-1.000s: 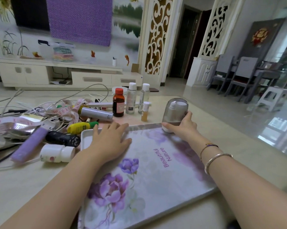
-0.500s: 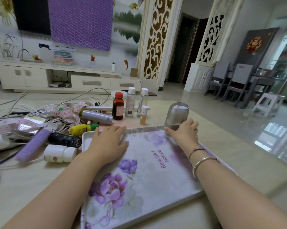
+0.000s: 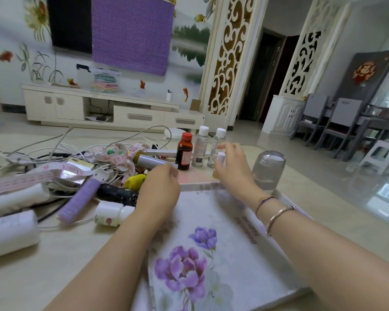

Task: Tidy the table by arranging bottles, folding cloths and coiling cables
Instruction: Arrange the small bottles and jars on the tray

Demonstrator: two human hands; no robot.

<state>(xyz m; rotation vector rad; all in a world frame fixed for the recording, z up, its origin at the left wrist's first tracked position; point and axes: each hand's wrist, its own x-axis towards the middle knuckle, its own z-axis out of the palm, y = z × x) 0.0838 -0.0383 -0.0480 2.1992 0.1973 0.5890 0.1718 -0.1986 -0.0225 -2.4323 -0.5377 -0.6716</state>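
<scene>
A flowered tray (image 3: 278,254) lies in front of me on the beige table. My left hand (image 3: 159,189) hovers over its far left corner with fingers loosely curled, holding nothing I can see, beside a yellow bottle (image 3: 134,180). My right hand (image 3: 231,167) is spread around a small white-capped amber bottle (image 3: 220,156); blur hides any contact. A clear domed bottle (image 3: 268,169) stands free at the tray's far right corner. Behind stand a brown red-capped bottle (image 3: 184,153) and two clear white-capped bottles (image 3: 201,147).
To the left are tangled white cables (image 3: 54,151), a pink measuring tape (image 3: 117,156), a grey tube (image 3: 153,161), a black bottle (image 3: 117,194), a purple tube (image 3: 79,200), a lying white bottle (image 3: 111,213) and rolled white cloths (image 3: 9,234). The table edge runs along the right.
My right hand let go of the domed bottle and moved left to the small amber bottle. My left hand lifted off the tray and curled its fingers.
</scene>
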